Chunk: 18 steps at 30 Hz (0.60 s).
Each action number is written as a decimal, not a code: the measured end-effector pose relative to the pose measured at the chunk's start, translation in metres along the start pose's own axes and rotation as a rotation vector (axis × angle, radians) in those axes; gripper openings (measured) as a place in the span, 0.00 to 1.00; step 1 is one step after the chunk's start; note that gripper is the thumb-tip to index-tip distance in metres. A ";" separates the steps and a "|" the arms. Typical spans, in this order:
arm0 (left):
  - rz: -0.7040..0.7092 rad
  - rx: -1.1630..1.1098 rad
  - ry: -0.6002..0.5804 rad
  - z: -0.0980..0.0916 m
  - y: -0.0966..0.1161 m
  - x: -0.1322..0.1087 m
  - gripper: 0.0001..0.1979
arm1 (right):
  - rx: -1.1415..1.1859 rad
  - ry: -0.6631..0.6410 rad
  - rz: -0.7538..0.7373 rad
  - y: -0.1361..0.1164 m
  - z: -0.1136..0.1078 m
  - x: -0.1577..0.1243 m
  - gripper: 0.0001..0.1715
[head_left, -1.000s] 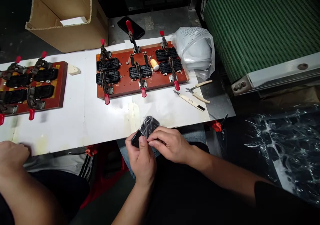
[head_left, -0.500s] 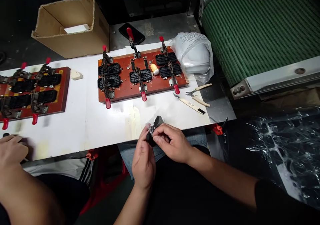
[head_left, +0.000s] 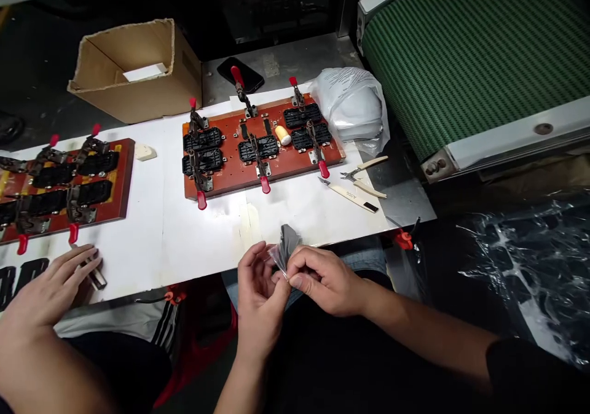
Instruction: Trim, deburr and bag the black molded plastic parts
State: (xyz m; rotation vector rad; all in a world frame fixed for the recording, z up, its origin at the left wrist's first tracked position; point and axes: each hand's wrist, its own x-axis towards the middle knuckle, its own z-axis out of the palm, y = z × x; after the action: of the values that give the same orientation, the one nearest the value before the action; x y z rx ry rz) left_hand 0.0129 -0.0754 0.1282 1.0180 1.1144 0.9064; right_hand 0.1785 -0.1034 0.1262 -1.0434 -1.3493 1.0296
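My left hand and my right hand meet just in front of the white table's near edge. Together they pinch a small dark part in a clear plastic wrap, which sticks up between the fingertips. Beyond it on the table lies a red-brown jig board with red-tipped toggle clamps, several black parts and a small cream cylinder.
A co-worker's hand rests on the table at the left by a second clamp board. A knife and pliers lie right of the jig. A white bag, cardboard box, phone and green conveyor stand behind.
The wrapped part has been turned from lying flat in my hands to standing on edge between the fingertips. The co-worker's hand has slid right onto the table. The view has tilted down slightly.
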 end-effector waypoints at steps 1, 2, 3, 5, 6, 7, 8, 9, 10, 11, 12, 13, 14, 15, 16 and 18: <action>-0.072 -0.005 -0.032 -0.003 0.000 0.001 0.33 | -0.014 0.005 -0.011 0.001 0.000 -0.001 0.04; -0.136 0.004 -0.060 -0.007 -0.001 0.001 0.33 | -0.033 -0.018 -0.029 0.002 0.000 -0.002 0.05; -0.180 0.023 -0.075 -0.010 -0.002 0.001 0.30 | -0.062 -0.059 -0.048 0.002 -0.001 -0.002 0.05; -0.202 0.091 -0.060 -0.014 -0.003 0.000 0.21 | -0.145 -0.140 -0.074 0.002 -0.006 -0.002 0.07; -0.186 0.138 -0.032 -0.014 -0.004 0.000 0.17 | -0.190 -0.159 -0.077 0.003 -0.010 -0.003 0.09; -0.162 0.176 0.010 -0.013 -0.004 0.000 0.14 | -0.226 -0.163 -0.073 0.004 -0.014 -0.005 0.10; -0.142 0.192 0.058 -0.012 -0.004 0.001 0.13 | -0.253 -0.158 -0.051 0.006 -0.018 -0.008 0.11; -0.124 0.174 0.109 -0.010 -0.004 0.003 0.12 | -0.266 -0.164 -0.003 0.009 -0.021 -0.012 0.13; -0.115 0.130 0.147 -0.008 -0.004 0.005 0.12 | -0.256 -0.193 0.079 0.014 -0.024 -0.017 0.17; -0.114 0.068 0.165 -0.007 -0.004 0.007 0.11 | -0.218 -0.241 0.200 0.020 -0.026 -0.023 0.23; -0.122 0.003 0.156 -0.006 -0.004 0.008 0.10 | -0.146 -0.295 0.347 0.028 -0.026 -0.029 0.30; -0.136 -0.051 0.122 -0.007 -0.004 0.009 0.10 | -0.032 -0.335 0.508 0.036 -0.024 -0.034 0.37; -0.151 -0.079 0.072 -0.008 -0.004 0.009 0.09 | 0.126 -0.353 0.654 0.044 -0.020 -0.038 0.43; -0.163 -0.077 0.017 -0.010 -0.004 0.008 0.09 | 0.318 -0.341 0.762 0.052 -0.015 -0.041 0.48; -0.168 -0.045 -0.034 -0.013 -0.003 0.005 0.08 | 0.515 -0.288 0.825 0.057 -0.008 -0.043 0.49; -0.154 0.067 -0.095 -0.020 0.000 -0.005 0.07 | 0.822 -0.107 0.843 0.060 0.004 -0.041 0.43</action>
State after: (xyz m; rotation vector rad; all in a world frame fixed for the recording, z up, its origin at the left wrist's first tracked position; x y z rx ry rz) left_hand -0.0075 -0.0764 0.1274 1.0051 1.1322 0.6946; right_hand 0.1772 -0.1293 0.0582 -0.8986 -0.3921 2.0511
